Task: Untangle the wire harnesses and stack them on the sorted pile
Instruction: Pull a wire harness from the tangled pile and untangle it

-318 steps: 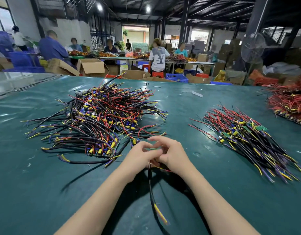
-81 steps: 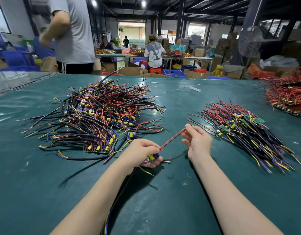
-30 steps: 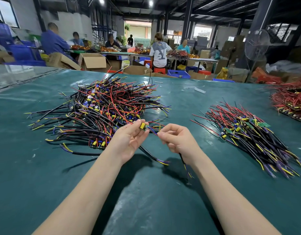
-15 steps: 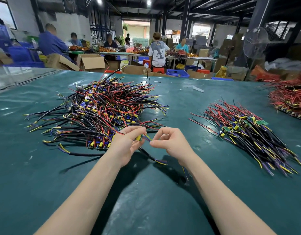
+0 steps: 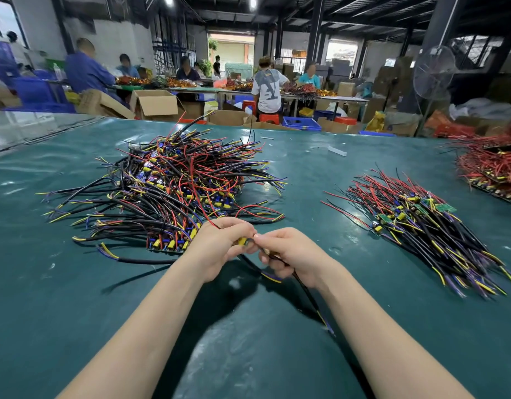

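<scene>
A big tangled heap of wire harnesses point(image 5: 173, 191), black, red, yellow and purple, lies on the green table at the left. The sorted pile point(image 5: 421, 223) lies to the right, its wires laid side by side. Between them, near me, my left hand point(image 5: 219, 249) grips one harness point(image 5: 242, 241) at its yellow part, and a red wire runs up from that fist. My right hand point(image 5: 291, 254) pinches the same harness, with its black cable point(image 5: 306, 292) passing through the curled fingers and trailing toward me. Both hands touch at the fingertips.
A further pile of red wires and boards point(image 5: 490, 168) sits at the right table edge. A small white scrap point(image 5: 337, 151) lies on the green table point(image 5: 248, 355) farther back. Beyond the table are cardboard boxes point(image 5: 156, 103), seated workers and a standing fan point(image 5: 434, 73).
Both hands have dropped lower and closer to me with the harness since a second ago. The black cable now runs through my right hand instead of hanging below it.
</scene>
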A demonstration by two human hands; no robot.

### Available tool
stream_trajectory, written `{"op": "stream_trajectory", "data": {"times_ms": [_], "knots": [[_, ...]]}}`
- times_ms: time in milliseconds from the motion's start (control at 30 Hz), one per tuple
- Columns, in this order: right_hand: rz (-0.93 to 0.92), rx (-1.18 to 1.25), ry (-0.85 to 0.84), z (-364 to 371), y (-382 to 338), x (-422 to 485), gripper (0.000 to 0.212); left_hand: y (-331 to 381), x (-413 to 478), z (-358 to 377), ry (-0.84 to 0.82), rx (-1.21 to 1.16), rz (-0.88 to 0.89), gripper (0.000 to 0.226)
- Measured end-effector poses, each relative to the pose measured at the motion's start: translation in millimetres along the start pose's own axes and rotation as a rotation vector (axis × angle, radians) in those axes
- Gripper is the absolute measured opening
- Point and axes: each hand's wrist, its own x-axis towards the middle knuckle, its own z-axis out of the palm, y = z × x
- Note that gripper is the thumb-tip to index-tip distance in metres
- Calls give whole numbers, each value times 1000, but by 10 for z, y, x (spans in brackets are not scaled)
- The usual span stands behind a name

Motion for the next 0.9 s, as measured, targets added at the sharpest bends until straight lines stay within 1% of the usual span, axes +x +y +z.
{"op": "stream_trajectory", "data": {"times_ms": [67, 100, 233, 333, 400, 500, 567, 633, 700, 767, 833, 900], "knots": [[57, 130, -41, -7, -2, 3, 26, 20, -5, -31, -27, 14, -9, 27], [65, 153, -54, -3, -1, 3, 26, 29, -9, -47, -39, 16, -14, 26], [20, 71, -20, 20, -16, 3, 34, 39, -8, -91, -42, -7, -28, 20], [-16, -22, 28, 44, -57, 15, 35, 26, 3, -116, -26, -38, -64, 13], [-27, -37, 62, 48, -67, 22, 34, 8, 11, -120, -13, -121, -98, 13], [-10, 7, 130, 38, -44, 32, 35, -23, 13, -86, 19, -296, -133, 9], [21, 65, 180, 36, -14, 41, 36, -52, -6, -15, 22, -411, -119, 15], [29, 132, 210, 40, 15, 55, 36, -89, -21, 76, 73, -457, -55, 24], [22, 158, 203, 61, 30, 76, 35, -128, -42, 151, 169, -365, 44, 27], [25, 175, 181, 88, 37, 92, 35, -170, -40, 190, 278, -187, 148, 36], [35, 236, 155, 97, 38, 96, 33, -192, -31, 202, 314, -74, 213, 44], [39, 319, 117, 92, 25, 93, 28, -165, -12, 183, 325, -53, 220, 46]]}}
